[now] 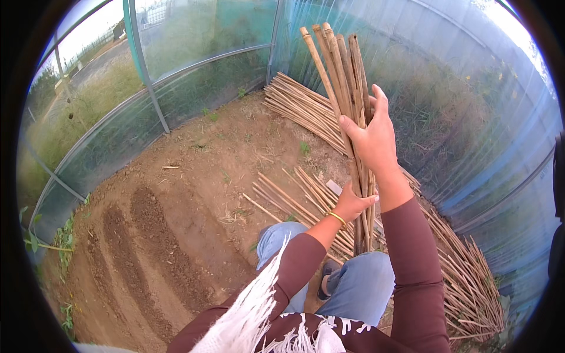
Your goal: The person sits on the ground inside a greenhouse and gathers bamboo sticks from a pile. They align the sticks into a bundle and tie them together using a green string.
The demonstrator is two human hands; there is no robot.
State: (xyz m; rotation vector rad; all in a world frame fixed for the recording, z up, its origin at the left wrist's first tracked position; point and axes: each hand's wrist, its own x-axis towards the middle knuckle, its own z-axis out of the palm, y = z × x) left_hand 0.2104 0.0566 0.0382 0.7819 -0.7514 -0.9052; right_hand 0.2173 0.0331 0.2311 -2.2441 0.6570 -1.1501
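Note:
A bundle of several dry bamboo canes [346, 95] stands upright in front of me, fanned a little at its top. My left hand [351, 204], with a gold-coloured bangle at the wrist, wraps around its lower part. Higher up, my right hand [375, 137] cups the bundle from the right, thumb on the near side and fingers partly hidden behind the canes. The bundle's lower end drops between my knees, where my leg hides part of it. Loose canes [304, 212] lie on the soil just beyond my knees, behind the bundle.
Another stack of canes [300, 103] lies by the far corner, and a long pile [472, 282] runs along the right wall. Clear plastic sheeting [459, 88] on a metal frame [152, 95] encloses the ground. Dark furrows [163, 247] mark the soil at left. White fringe [251, 304] hangs over my lap.

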